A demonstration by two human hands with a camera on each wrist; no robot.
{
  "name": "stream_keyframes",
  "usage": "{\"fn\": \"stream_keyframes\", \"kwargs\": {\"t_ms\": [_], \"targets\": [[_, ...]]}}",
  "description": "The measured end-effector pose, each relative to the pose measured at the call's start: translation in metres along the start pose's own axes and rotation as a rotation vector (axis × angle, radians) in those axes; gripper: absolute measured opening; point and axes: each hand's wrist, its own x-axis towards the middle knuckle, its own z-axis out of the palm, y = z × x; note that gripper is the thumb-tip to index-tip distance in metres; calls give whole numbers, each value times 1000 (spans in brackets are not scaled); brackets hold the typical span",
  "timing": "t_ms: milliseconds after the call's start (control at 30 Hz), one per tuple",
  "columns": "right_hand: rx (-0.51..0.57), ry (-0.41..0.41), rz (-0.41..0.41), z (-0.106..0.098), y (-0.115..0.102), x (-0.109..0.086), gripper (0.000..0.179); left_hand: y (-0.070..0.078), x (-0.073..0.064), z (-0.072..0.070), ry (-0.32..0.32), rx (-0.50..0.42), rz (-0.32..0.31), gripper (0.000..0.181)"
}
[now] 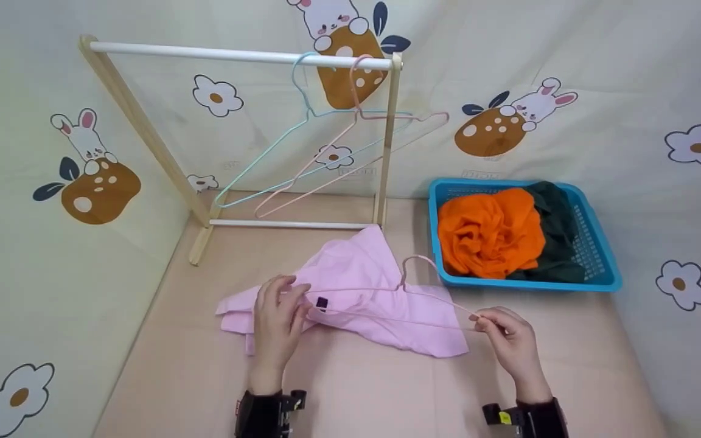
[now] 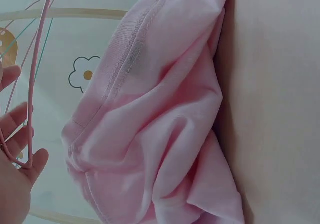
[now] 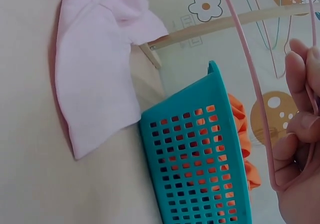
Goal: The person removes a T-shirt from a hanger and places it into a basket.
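A pink clothes hanger [image 1: 429, 294] is held level above a crumpled pink garment [image 1: 350, 267] with a small dark label. My left hand [image 1: 279, 319] holds the hanger's left end between thumb and loosely bent fingers. In the left wrist view, the hanger's corner lies against the fingers [image 2: 20, 134]. My right hand [image 1: 512, 344] pinches the right end between thumb and fingers, and the right wrist view has its corner inside the curled fingers [image 3: 295, 129]. The hanger's hook points away from me. Below it, the garment lies on the tabletop [image 1: 387, 389].
A wooden rack with a white rail [image 1: 204, 52] stands at the back, bearing a light blue hanger [image 1: 265, 155] and another pink hanger [image 1: 320, 158]. At right, a blue basket [image 1: 527, 284] contains an orange cloth [image 1: 490, 231] and a dark green cloth [image 1: 557, 231].
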Motion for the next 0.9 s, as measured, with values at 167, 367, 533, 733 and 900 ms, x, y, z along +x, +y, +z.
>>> {"fn": "stream_keyframes", "kwargs": {"t_ms": [167,367,533,733,900], "targets": [[-25,19,32,5,-11,6,23,-2,1,-1,108,-14,16,30],[-150,52,8,6,11,7,31,-7,0,-5,168,-41,-51,33],[-149,63,36,0,18,10,52,-20,1,-22,258,-51,-124,41],[-130,115,112,-7,22,5,57,-44,4,-50,416,-38,-255,34],[-122,109,115,-4,23,3,55,-53,14,-70,537,-24,-371,15]]}}
